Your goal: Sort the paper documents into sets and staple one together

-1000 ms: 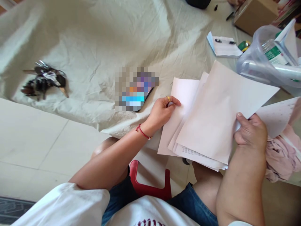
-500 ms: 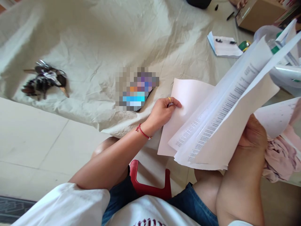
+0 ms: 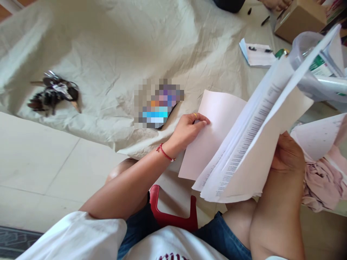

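Note:
Between my hands a stack of paper sheets [image 3: 273, 133] is fanned apart, with rows of print on the inner pages. My left hand [image 3: 191, 128], a ring on one finger, pinches the edge of a blank outer sheet [image 3: 219, 112] between thumb and fingers. At the other side my right hand [image 3: 288, 153] grips the stack, its fingers partly hidden behind the pages. Just beyond my left hand lies a phone [image 3: 162, 106] with a blurred-out screen, on the cloth-covered table [image 3: 108, 47].
A bunch of keys [image 3: 55, 90] lies at the left. To the right are a notepad [image 3: 258, 54], a clear plastic container [image 3: 314, 79] and crumpled pink cloth [image 3: 322, 180]. A cardboard box [image 3: 300, 21] stands at the far right, near another person's hand [image 3: 276, 4]. Below is a red stool [image 3: 173, 216].
The printed pages have tilted and shifted slightly left and down, away from the blank sheet. My right hand has moved a little left. My left hand still pinches the sheet.

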{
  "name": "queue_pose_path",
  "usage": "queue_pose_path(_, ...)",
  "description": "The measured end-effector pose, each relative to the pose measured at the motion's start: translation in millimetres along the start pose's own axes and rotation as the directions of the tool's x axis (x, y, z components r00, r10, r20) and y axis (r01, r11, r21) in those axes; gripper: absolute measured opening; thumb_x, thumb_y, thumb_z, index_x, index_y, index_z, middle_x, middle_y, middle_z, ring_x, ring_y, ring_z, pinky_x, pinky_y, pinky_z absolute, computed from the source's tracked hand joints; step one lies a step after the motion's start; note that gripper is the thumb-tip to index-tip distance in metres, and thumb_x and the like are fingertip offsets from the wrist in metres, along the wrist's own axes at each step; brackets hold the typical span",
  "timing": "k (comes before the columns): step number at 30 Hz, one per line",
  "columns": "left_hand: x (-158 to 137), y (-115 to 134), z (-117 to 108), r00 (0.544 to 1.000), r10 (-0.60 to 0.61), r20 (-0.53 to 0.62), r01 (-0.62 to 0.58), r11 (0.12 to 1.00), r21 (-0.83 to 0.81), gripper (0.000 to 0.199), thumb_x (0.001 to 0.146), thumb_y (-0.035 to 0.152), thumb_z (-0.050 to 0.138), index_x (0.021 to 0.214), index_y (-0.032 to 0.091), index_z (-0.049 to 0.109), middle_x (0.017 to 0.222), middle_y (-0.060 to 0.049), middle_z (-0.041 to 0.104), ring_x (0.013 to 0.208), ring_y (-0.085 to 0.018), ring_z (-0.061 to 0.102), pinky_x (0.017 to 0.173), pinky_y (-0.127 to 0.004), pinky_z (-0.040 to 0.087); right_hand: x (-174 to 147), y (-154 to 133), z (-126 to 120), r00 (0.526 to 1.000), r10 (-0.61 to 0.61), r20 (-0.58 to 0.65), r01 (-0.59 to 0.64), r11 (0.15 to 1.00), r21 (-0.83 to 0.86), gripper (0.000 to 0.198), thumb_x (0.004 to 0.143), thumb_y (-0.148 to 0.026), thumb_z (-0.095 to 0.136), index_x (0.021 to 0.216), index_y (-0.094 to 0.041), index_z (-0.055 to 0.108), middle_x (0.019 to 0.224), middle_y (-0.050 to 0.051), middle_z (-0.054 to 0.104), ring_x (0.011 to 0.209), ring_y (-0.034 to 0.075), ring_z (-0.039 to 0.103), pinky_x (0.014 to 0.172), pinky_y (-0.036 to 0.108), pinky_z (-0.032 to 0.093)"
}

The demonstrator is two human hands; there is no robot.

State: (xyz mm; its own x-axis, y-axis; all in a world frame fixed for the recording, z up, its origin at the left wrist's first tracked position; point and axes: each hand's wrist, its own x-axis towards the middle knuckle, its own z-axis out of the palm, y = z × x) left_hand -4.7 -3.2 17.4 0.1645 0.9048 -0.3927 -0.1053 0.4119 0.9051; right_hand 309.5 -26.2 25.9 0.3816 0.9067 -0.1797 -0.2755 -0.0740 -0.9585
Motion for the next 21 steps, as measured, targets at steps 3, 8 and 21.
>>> queue_pose_path(3, -0.2, 0.1, 0.1, 1.0, 0.014, -0.001, -0.014, 1.0, -0.025, 0.013, 0.088, 0.03, 0.075, 0.091, 0.019, 0.079, 0.081, -0.001, 0.069, 0.065, -0.013, 0.056, 0.06, -0.028, 0.039, 0.1, 1.4, 4.2, 0.996, 0.003, -0.084, -0.006, 1.0, -0.028, 0.053, 0.064, -0.019, 0.101, 0.115, -0.019, 0.087, 0.11, 0.003, 0.089, 0.089, 0.018, 0.085, 0.11, 0.04, 0.073)
queue_pose_path(8, -3.3, 1.9, 0.4, 0.999, 0.038, -0.007, -0.038, 0.999, -0.008, 0.022, 0.09, 0.041, 0.075, 0.09, 0.019, 0.078, 0.08, 0.0, 0.067, 0.068, -0.014, 0.053, 0.063, -0.029, 0.038, -1.3, 4.9, 12.5, 0.992, -0.016, -0.127, 0.002, 0.995, -0.104, 0.053, 0.051, -0.024, 0.103, 0.1, -0.019, 0.084, 0.104, 0.009, 0.088, 0.106, 0.03, 0.086, 0.117, 0.054, 0.068)
queue_pose_path(21, 0.2, -4.0, -0.1, 0.996, 0.084, 0.007, -0.084, 0.996, 0.009, 0.028, 0.094, 0.047, 0.071, 0.089, 0.02, 0.072, 0.08, -0.002, 0.066, 0.07, -0.016, 0.056, 0.061, -0.029, 0.041, -1.2, 17.1, 17.8, 0.987, -0.098, -0.126, 0.074, 0.981, -0.181, 0.048, 0.052, -0.031, 0.103, 0.092, -0.021, 0.078, 0.1, 0.007, 0.087, 0.104, 0.028, 0.083, 0.125, 0.055, 0.06)
